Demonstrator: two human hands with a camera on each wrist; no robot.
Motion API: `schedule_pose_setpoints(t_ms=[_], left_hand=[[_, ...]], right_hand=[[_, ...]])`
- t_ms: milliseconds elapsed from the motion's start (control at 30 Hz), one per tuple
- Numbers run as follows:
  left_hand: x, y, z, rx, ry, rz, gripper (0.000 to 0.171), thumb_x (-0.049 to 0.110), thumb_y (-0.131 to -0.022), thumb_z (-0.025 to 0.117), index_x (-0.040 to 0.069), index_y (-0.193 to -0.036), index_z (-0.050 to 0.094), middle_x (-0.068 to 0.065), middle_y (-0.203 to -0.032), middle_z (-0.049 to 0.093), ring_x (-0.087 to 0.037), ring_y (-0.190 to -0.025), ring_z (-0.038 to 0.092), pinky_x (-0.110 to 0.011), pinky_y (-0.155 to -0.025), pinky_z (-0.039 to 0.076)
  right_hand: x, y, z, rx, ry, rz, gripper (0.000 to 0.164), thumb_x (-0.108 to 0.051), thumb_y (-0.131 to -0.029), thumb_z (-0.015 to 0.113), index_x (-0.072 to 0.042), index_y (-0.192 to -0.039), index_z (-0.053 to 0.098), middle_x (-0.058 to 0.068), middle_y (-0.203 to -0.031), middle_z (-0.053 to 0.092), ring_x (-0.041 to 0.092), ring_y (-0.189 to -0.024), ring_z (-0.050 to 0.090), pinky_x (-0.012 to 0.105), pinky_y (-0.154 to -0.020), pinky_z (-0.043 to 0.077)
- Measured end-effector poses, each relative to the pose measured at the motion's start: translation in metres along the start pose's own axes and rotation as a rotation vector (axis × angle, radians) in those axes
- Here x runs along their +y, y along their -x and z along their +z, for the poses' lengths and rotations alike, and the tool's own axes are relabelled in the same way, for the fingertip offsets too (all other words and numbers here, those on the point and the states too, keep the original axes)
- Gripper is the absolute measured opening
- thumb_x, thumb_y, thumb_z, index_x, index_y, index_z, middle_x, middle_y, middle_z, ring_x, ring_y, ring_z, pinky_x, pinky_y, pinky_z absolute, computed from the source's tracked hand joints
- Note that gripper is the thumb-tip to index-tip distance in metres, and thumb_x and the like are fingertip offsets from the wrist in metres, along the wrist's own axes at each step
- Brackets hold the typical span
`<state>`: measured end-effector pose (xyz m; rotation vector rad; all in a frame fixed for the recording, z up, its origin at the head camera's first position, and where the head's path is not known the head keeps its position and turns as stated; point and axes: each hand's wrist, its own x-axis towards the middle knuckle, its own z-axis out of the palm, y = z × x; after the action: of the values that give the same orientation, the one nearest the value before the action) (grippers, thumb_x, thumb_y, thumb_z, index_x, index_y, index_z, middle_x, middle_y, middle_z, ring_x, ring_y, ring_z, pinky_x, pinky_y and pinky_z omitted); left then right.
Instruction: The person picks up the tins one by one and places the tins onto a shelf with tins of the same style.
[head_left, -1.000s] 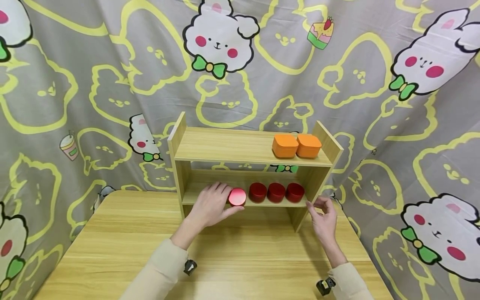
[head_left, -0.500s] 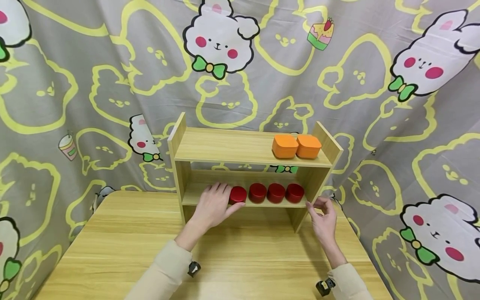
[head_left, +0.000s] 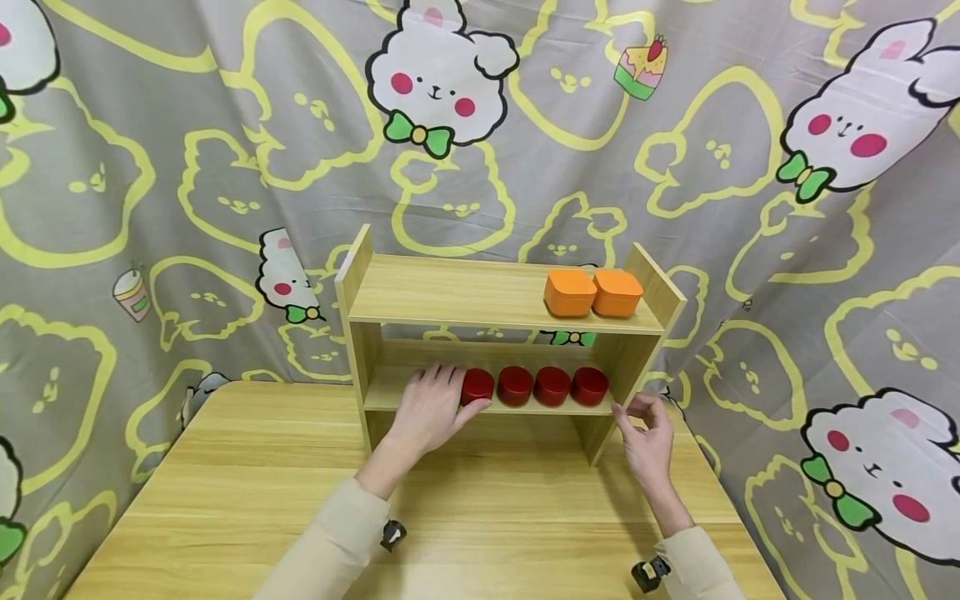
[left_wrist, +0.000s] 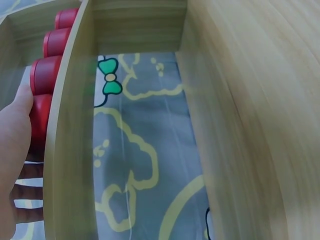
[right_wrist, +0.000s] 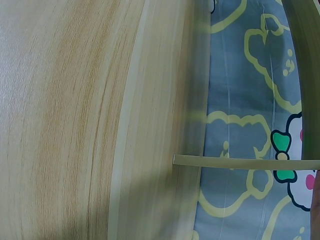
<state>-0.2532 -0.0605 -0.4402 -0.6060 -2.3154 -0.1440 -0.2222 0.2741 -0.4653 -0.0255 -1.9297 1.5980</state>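
Note:
On the middle board of a small wooden shelf (head_left: 450, 321), several round red tins stand in a row. My left hand (head_left: 429, 410) grips the leftmost tin (head_left: 477, 385), thumb across its front and fingers at its left side. The tin rests on the board near its front edge, with a small gap to the neighbouring tin (head_left: 516, 386). In the left wrist view, that hand (left_wrist: 14, 142) partly covers the held tin (left_wrist: 41, 117). My right hand (head_left: 649, 442) holds the lower right side of the shelf between thumb and fingers.
Two orange rounded-square boxes (head_left: 592, 292) sit at the right end of the shelf's top board. The shelf stands at the back of a wooden table (head_left: 510, 517), before a grey patterned curtain (head_left: 465, 192).
The leftmost tin was tilted, its lid catching the light; it now stands upright on the board, slightly further right. My left hand moved slightly right with it. The right hand stayed put.

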Motion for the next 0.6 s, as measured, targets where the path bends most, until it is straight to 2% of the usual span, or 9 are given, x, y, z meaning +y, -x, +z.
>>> schedule_pose_setpoints(t_ms=[233, 400, 600], left_hand=[[0.0005, -0.0035, 0.0008, -0.065, -0.007, -0.024, 0.062, 0.068, -0.086, 0.054, 0.01, -0.106, 0.065, -0.004, -0.092, 0.067, -0.024, -0.084, 0.063, -0.038, -0.064, 0.054], [-0.0004, -0.0047, 0.003, -0.058, -0.005, -0.029, 0.062, 0.068, -0.087, 0.052, 0.01, -0.105, 0.066, -0.005, -0.09, 0.066, -0.024, -0.085, 0.063, -0.038, -0.064, 0.053], [-0.0011, -0.0063, 0.0039, -0.093, 0.002, -0.045, 0.062, 0.067, -0.088, 0.052, 0.01, -0.108, 0.065, -0.005, -0.094, 0.066, -0.025, -0.089, 0.063, -0.039, -0.065, 0.053]], right_hand=[[0.0015, -0.0007, -0.0004, -0.002, -0.005, 0.004, 0.025, 0.002, -0.083, 0.071, 0.008, -0.102, 0.057, -0.008, -0.084, 0.062, 0.002, -0.079, 0.061, 0.012, -0.058, 0.05], [0.0017, -0.001, -0.0005, 0.0, -0.005, 0.015, 0.025, 0.001, -0.083, 0.071, 0.008, -0.103, 0.057, -0.009, -0.084, 0.062, 0.002, -0.079, 0.061, 0.012, -0.058, 0.05], [0.002, -0.001, -0.0007, -0.002, -0.001, 0.021, 0.026, 0.001, -0.083, 0.071, 0.008, -0.103, 0.057, -0.009, -0.085, 0.061, 0.002, -0.08, 0.061, 0.012, -0.058, 0.05]])
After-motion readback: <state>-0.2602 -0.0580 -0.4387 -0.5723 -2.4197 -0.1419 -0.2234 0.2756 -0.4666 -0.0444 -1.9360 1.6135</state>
